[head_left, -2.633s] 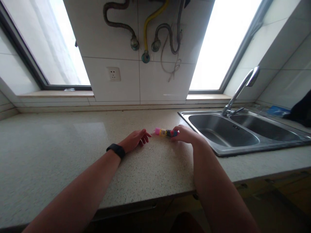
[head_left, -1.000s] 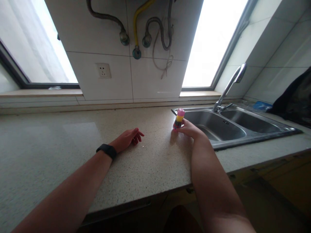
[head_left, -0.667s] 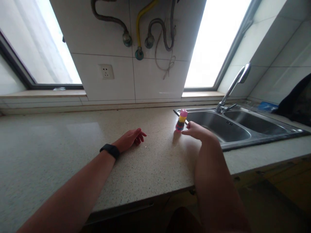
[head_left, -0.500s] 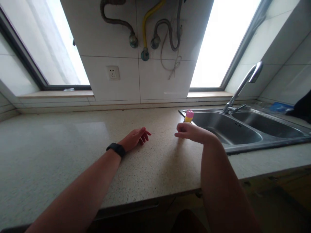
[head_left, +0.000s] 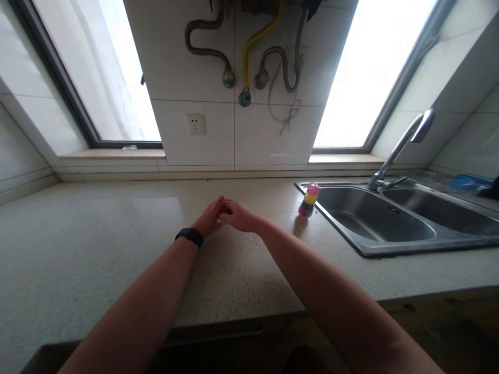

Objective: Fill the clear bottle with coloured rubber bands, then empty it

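My left hand [head_left: 209, 217], with a black band [head_left: 189, 236] on its wrist, is just above the speckled countertop [head_left: 117, 234]. My right hand [head_left: 242, 216] meets it at the fingers, its own fingers bent and closed against the left ones. Whether anything small lies between them is hidden, and most of the left fingers are covered. To the right, apart from both hands, a small bottle-shaped thing [head_left: 309, 200] in pink, yellow and dark bands stands on the counter beside the sink's edge.
A double steel sink [head_left: 374, 213] with a chrome tap [head_left: 403, 148] is set into the counter at right. On the tiled wall are a socket [head_left: 195, 124], a yellow pipe [head_left: 249, 49] and grey hoses. Something blue [head_left: 470, 183] lies beyond the sink.
My right hand has swung left, away from beside the banded bottle-shaped thing, to my left hand. That thing now shows fully. The view has shifted slightly.
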`<state>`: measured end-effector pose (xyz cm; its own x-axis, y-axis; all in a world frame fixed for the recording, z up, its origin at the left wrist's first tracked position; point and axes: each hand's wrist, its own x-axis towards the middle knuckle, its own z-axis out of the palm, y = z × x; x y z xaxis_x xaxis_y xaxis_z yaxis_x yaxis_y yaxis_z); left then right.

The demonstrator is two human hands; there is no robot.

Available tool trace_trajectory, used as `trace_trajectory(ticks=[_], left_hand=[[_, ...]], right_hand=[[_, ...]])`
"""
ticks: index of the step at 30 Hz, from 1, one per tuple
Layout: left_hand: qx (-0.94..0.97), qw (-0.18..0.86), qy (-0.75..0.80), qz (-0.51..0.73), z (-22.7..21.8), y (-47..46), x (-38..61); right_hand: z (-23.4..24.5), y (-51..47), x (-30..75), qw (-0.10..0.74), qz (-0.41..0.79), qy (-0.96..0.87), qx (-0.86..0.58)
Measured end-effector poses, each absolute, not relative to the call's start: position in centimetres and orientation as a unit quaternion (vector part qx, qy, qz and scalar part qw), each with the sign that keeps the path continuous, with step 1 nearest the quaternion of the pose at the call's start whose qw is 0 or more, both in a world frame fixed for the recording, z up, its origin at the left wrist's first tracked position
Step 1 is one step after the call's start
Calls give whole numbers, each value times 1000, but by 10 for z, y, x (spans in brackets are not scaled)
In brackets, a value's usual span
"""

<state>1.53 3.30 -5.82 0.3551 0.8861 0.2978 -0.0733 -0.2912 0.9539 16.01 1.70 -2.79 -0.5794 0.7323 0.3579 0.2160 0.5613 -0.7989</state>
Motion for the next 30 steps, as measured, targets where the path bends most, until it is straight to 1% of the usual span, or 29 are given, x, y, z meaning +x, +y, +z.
trace_trajectory(ticks=[3, 5, 7, 11, 19, 30], left_hand=[[680, 488, 323, 442, -56, 32, 16], [717, 463, 325, 407, -56, 32, 17], [744, 444, 323, 380, -58, 34, 18], [763, 430, 323, 358, -62, 35, 22], [791, 364, 340, 356, -61, 33, 25], [795, 354, 343, 354, -62, 33, 26]], right_hand=[[-43, 24, 156, 365, 430, -770, -297], [-54, 26, 161, 404, 458, -719, -332], [-62, 26, 168, 393, 479, -697, -361], [-65, 25, 176, 389, 486, -685, -377], [-65, 27, 180, 380, 442, -747, -320], [-68, 30, 181, 375, 439, -754, -313]])
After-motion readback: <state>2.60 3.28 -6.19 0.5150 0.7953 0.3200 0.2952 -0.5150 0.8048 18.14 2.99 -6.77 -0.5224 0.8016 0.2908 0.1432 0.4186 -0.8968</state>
